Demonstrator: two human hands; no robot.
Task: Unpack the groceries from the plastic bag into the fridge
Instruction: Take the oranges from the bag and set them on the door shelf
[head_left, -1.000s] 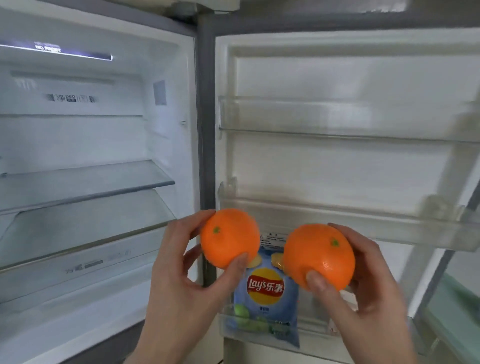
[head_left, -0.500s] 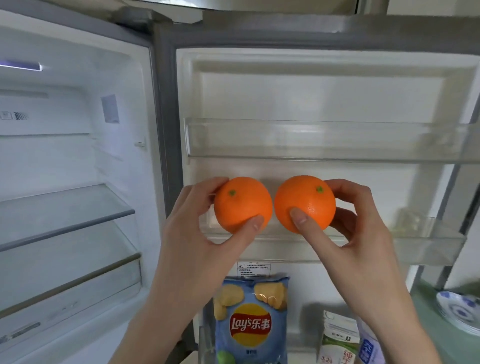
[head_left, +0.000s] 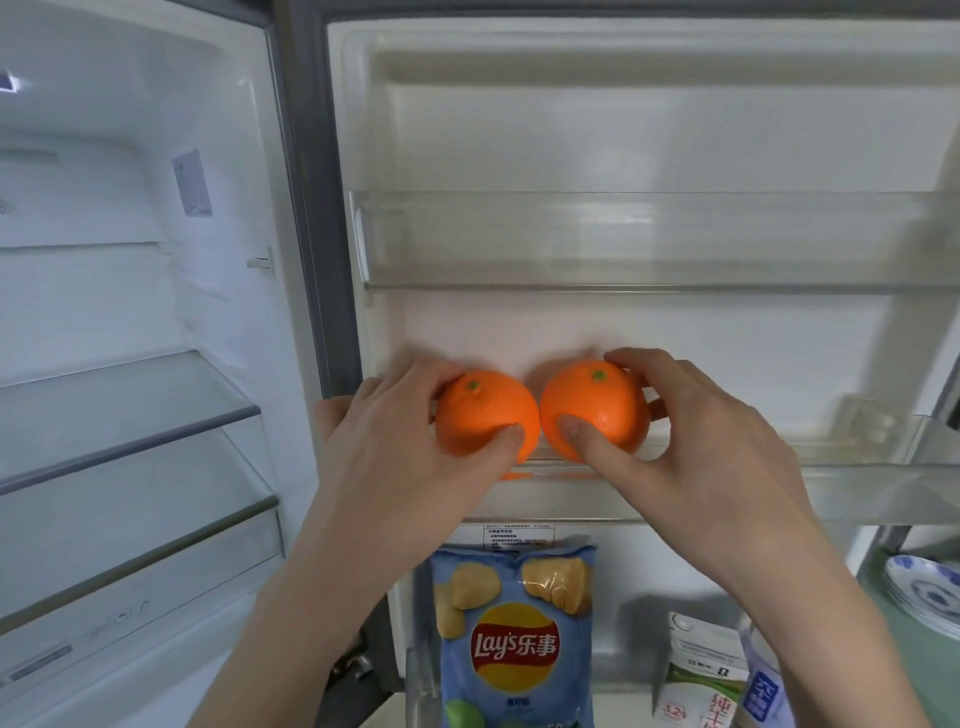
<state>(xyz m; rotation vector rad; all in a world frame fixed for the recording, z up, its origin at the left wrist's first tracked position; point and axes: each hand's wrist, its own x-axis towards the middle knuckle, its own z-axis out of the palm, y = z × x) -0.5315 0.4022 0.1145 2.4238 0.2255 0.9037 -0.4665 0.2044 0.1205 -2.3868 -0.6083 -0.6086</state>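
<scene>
Two oranges sit side by side at the middle door shelf (head_left: 779, 488) of the open fridge. My left hand (head_left: 395, 457) grips the left orange (head_left: 480, 421), thumb in front and fingers behind. My right hand (head_left: 691, 457) grips the right orange (head_left: 597, 410) the same way. Both oranges are low over the clear shelf's front rail, their stems up; whether they rest on the shelf floor I cannot tell. The plastic bag is out of view.
Below, the bottom door shelf holds a blue Lay's chip bag (head_left: 514, 639), a green-white milk carton (head_left: 701, 680) and a blue-labelled carton (head_left: 763, 686). The upper door shelf (head_left: 623, 244) and the glass shelves (head_left: 130, 410) in the compartment at left hold nothing. Blue-patterned plates (head_left: 924, 592) sit at right.
Both hands rose from in front of the chip bag to the middle door shelf and moved in over its rail, bringing the two oranges close together.
</scene>
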